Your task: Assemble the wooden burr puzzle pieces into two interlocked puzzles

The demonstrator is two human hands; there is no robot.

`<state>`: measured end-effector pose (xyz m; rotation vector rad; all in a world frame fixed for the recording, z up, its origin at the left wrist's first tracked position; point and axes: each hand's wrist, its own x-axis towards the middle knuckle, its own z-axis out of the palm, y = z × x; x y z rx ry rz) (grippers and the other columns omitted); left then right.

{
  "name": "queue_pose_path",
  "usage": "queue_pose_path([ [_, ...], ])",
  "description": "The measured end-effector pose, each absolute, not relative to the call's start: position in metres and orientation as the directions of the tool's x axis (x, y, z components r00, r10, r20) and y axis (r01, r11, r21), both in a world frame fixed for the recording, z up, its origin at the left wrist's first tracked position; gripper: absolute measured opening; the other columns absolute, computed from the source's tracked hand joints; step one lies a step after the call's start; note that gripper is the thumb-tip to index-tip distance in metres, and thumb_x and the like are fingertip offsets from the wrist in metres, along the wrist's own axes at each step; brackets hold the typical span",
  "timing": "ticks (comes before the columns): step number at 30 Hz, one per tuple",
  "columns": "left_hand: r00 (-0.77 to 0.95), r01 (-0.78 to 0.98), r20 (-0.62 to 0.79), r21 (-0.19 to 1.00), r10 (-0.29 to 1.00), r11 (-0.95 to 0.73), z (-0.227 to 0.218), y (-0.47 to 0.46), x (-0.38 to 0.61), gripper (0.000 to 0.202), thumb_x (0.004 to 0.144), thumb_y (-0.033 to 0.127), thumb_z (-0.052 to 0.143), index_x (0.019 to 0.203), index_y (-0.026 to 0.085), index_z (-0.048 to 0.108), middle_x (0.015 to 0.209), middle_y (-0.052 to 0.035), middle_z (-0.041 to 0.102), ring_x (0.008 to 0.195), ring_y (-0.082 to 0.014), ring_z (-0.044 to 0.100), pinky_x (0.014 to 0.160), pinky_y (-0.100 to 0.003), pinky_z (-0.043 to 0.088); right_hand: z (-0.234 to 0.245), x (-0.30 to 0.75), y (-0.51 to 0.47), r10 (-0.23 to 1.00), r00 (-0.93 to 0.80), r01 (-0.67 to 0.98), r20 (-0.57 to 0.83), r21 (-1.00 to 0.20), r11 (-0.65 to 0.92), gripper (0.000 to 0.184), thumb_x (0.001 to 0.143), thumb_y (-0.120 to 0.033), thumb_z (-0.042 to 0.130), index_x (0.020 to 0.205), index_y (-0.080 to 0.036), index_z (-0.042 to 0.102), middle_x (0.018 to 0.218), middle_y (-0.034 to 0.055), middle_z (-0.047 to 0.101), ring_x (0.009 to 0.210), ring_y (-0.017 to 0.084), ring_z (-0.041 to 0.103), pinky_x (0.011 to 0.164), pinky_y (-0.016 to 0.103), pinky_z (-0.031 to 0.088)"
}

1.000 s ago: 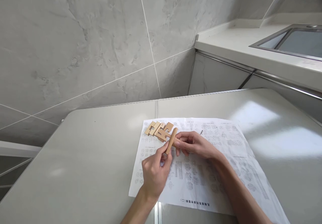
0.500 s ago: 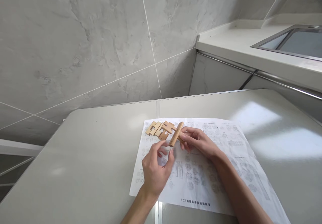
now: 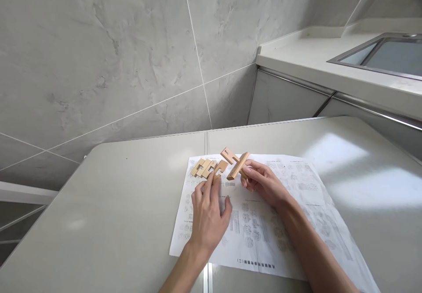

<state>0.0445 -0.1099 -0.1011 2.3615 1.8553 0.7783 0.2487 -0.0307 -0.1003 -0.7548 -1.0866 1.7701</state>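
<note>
My right hand (image 3: 263,182) is closed on two crossed wooden puzzle pieces (image 3: 234,161), held a little above a printed instruction sheet (image 3: 263,222). My left hand (image 3: 207,207) stretches forward with fingers extended, its fingertips at a row of several loose notched wooden pieces (image 3: 207,168) lying on the sheet's far left corner. That hand holds nothing.
The sheet lies on a pale grey table (image 3: 115,205) with a seam down its middle. Grey tiled wall stands behind. A white counter (image 3: 316,62) with a steel sink (image 3: 385,56) runs at the right, higher than the table.
My left hand let go of the stick piece and reached forward to the loose pieces. My right hand lifted the crossed pieces up and to the right, away from the row.
</note>
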Motion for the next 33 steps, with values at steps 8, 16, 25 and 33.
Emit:
queue_pose_path([
  [8, 0.185, 0.863, 0.421, 0.363, 0.888, -0.351, -0.096, -0.110, 0.046, 0.027, 0.100, 0.013, 0.064, 0.125, 0.023, 0.069, 0.143, -0.0096, 0.069, 0.120, -0.0317, 0.059, 0.097, -0.049, 0.055, -0.100, 0.248, -0.031, 0.914, -0.403, -0.392, -0.039, -0.895, -0.211, 0.030, 0.100, -0.052, 0.076, 0.097, -0.023, 0.070, 0.070, -0.0006, 0.066, 0.058, 0.014, 0.049, 0.057, 0.030, 0.037],
  [16, 0.150, 0.814, 0.404, 0.468, 0.902, -0.345, -0.091, -0.109, 0.045, 0.009, 0.104, 0.021, 0.067, 0.113, 0.022, 0.065, 0.104, -0.0056, 0.075, 0.108, -0.0273, 0.062, 0.091, -0.043, 0.055, -0.099, 0.247, -0.031, 0.919, -0.394, -0.396, -0.022, -0.898, -0.191, 0.032, 0.099, -0.053, 0.076, 0.095, -0.022, 0.069, 0.069, -0.0009, 0.064, 0.058, 0.014, 0.049, 0.058, 0.031, 0.038],
  [25, 0.152, 0.824, 0.342, 0.474, 0.927, -0.310, -0.094, -0.110, 0.045, 0.008, 0.104, 0.027, 0.068, 0.101, 0.021, 0.065, 0.107, -0.0084, 0.065, 0.104, -0.0281, 0.060, 0.091, -0.045, 0.055, -0.098, 0.247, -0.031, 0.920, -0.392, -0.386, -0.028, -0.902, -0.192, 0.035, 0.097, -0.056, 0.077, 0.094, -0.022, 0.068, 0.069, -0.0007, 0.064, 0.057, 0.014, 0.048, 0.058, 0.031, 0.040],
  [33, -0.008, 0.577, 0.239, 0.794, 0.971, -0.191, -0.084, -0.106, 0.040, 0.021, 0.110, 0.036, 0.056, 0.099, 0.021, 0.065, 0.097, -0.0052, 0.064, 0.089, -0.0202, 0.062, 0.081, -0.034, 0.052, -0.097, 0.248, -0.032, 0.922, -0.384, -0.391, -0.045, -0.897, -0.206, 0.033, 0.099, -0.054, 0.077, 0.095, -0.022, 0.068, 0.068, -0.0013, 0.064, 0.056, 0.013, 0.046, 0.057, 0.030, 0.037],
])
